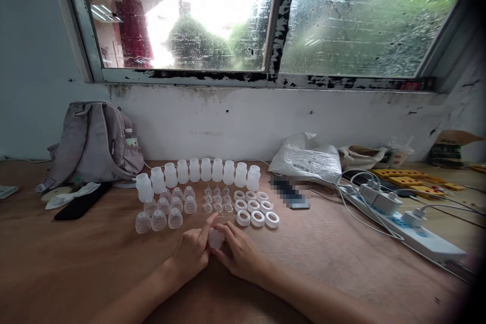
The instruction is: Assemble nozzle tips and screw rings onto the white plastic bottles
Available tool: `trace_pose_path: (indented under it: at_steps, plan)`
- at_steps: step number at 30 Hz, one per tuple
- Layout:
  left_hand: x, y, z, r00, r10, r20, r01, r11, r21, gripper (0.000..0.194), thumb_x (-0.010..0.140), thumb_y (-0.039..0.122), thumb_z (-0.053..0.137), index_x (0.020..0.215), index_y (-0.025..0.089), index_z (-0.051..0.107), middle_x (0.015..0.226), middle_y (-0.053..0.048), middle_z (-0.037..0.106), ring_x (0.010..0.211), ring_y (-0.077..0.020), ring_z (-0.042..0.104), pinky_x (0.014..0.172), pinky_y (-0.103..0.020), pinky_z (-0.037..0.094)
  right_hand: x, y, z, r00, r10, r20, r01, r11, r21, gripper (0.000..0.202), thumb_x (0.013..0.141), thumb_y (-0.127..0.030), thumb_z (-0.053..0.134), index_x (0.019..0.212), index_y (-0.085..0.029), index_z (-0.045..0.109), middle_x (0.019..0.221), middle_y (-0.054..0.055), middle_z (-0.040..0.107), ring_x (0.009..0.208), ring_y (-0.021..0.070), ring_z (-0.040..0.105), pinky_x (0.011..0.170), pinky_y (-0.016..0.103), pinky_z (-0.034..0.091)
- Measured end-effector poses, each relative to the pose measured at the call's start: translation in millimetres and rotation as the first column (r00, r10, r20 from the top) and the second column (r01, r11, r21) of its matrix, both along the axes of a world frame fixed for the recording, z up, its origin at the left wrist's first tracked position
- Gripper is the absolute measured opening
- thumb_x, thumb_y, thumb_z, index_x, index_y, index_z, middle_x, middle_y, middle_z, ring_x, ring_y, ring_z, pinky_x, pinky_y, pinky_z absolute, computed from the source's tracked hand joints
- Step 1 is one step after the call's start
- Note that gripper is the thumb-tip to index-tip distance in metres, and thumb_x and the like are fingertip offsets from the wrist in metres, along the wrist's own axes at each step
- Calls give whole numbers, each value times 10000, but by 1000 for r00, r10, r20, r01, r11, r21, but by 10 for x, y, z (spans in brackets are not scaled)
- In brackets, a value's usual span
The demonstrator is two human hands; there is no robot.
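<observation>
Both my hands meet in front of the laid-out baby bottle parts, around a translucent bottle cap (pixel 215 239). My left hand (pixel 193 249) is closed against its left side, index finger stretched up along it. My right hand (pixel 236 249) grips the other side between thumb and fingers. Whatever may be inside the cap is hidden. Just beyond my hands stand clear nipples (pixel 217 199) in small rows. White collar rings (pixel 257 218) lie to their right, and clear domed caps (pixel 159 219) to their left. A row of frosted bottles (pixel 194 170) stands upright behind.
A grey backpack (pixel 94 142) leans on the wall at left, with a black case (pixel 82 202) before it. At right are a silver bag (pixel 307 158), a partly pixelated phone (pixel 290 193), a power strip (pixel 425 240) with loose cables, and yellow pieces (pixel 408 181).
</observation>
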State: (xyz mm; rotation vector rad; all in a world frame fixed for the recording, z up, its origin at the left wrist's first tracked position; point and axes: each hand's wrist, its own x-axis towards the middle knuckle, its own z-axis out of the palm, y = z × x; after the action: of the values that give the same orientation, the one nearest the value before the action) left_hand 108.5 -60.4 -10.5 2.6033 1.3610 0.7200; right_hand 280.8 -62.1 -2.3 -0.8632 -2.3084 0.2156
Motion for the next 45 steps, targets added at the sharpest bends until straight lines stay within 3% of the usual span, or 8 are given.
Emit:
trace_pose_path:
  at_steps: [7,22,45]
  plan:
    - [8,-18,30,1000,-5,-18,5,1000,-2,748,635,38,357,1333,174,124,735,-20,589,643,-166,546,604,-277,424,12,7,-20,1000,2,18,-1,1000,-15,368,764,-245,506,1110,-196,392,959,85,507,787,191,533,682,321,472]
    - [-17,31,-71,999,-49,9,49,999,24,748,627,20,360,1331,170,157,699,-6,593,605,-151,550,578,-262,434,29,5,-51,999,30,31,-31,999,31,382,751,-263,534,1101,-175,409,891,70,504,763,176,521,670,291,455]
    - [-13,35,-40,994,-104,31,103,994,31,711,635,12,365,1312,174,220,862,-45,601,733,-167,548,675,-292,444,19,8,-18,998,50,31,-50,999,-16,424,733,-215,530,1134,-174,398,961,81,501,829,182,511,707,290,450]
